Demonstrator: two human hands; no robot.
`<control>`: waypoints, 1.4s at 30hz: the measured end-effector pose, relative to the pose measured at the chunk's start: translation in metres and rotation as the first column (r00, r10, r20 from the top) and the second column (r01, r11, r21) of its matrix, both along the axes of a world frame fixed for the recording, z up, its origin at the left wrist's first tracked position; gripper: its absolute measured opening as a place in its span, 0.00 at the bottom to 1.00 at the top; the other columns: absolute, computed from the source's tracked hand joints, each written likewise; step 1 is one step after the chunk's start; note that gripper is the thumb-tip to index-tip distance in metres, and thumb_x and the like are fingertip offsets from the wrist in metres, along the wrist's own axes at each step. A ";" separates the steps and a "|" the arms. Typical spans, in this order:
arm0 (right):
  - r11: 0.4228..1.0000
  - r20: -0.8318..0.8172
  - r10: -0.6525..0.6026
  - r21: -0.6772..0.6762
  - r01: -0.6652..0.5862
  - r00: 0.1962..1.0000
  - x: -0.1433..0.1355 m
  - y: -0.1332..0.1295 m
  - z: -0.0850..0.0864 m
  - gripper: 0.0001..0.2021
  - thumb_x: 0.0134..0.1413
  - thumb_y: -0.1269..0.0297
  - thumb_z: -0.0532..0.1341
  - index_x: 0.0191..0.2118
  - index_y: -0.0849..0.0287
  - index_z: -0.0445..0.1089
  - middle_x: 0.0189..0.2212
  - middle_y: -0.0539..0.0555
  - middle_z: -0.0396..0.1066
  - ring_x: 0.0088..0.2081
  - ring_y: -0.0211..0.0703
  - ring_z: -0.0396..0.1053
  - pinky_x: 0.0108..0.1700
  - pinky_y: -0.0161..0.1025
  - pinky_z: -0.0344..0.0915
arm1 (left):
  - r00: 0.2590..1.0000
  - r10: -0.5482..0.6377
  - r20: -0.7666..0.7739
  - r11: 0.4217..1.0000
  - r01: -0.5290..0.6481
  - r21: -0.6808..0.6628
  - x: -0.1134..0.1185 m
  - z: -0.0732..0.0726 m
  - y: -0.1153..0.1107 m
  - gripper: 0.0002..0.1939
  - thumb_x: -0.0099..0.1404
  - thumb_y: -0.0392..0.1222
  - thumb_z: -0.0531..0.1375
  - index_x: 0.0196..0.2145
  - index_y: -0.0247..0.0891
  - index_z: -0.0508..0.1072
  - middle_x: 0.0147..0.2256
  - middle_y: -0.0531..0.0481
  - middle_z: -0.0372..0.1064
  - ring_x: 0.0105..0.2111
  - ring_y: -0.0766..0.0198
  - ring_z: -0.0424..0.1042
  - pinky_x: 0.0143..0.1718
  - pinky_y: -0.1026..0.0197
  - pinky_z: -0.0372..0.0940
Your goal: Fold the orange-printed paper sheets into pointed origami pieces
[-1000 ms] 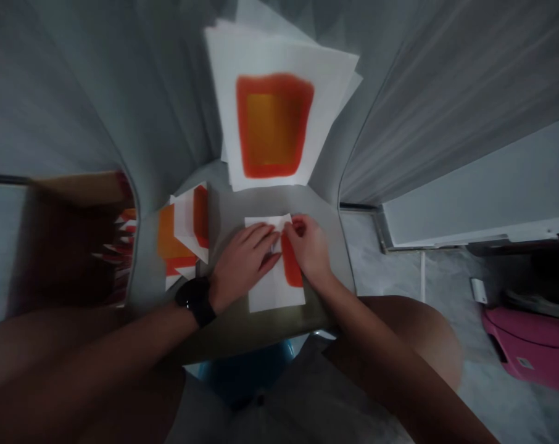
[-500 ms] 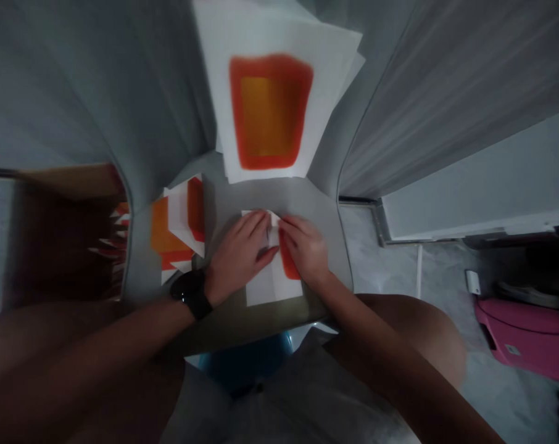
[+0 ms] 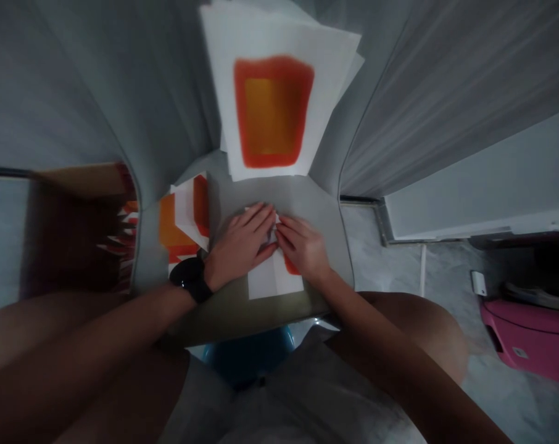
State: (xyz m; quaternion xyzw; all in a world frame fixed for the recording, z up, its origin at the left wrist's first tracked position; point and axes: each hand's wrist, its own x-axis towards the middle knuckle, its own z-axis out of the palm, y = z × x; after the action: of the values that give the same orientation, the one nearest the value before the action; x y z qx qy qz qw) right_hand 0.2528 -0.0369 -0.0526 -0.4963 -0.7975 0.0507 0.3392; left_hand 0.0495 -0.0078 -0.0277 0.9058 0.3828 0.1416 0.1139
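Since the earlier frame, our fingertips have drawn closer together, and our right hand now covers more of the sheet's orange patch. At the left edge of the frame, a box (image 3: pixel 82 183) holds red-and-white pieces (image 3: pixel 122 237), beyond the seat's edge. Left of centre, folded papers (image 3: pixel 184 213) lie near the left rim of the grey seat (image 3: pixel 307 197). Our left hand (image 3: pixel 242 243), watch (image 3: pixel 190 279) at the wrist, lies flat with fingers together and thumb apart, over the upper left of the white sheet (image 3: pixel 263 279). That sheet is at centre, its lower edge near the seat's front. A paper stack (image 3: pixel 224 80) stands at upper centre, with a bare strip of seat below it. Our right hand (image 3: pixel 305 246) has its fingertips bunched narrow, probably pinching the sheet's upper part; the view is dim there. Right of it, some seat is open up to the rim. A pink case (image 3: pixel 534 336) sits on the floor at lower right.
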 end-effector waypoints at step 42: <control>0.983 -0.027 -0.048 -0.179 0.042 0.999 0.000 0.001 0.008 0.15 0.73 0.61 0.55 0.48 0.55 0.80 0.52 0.59 0.79 0.54 0.55 0.73 0.60 0.56 0.69 | 0.999 0.015 -0.038 0.991 -0.020 -0.134 0.009 0.010 -0.005 0.34 0.76 0.49 0.50 0.74 0.30 0.55 0.74 0.35 0.49 0.74 0.43 0.49 0.70 0.40 0.51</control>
State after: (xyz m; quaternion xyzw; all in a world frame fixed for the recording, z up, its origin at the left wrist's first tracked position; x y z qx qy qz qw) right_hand 0.2532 -0.0361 -0.0450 -0.5418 -0.7730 0.1221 0.3066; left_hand 0.0581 -0.0124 -0.0173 0.8952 0.4014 0.0996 0.1661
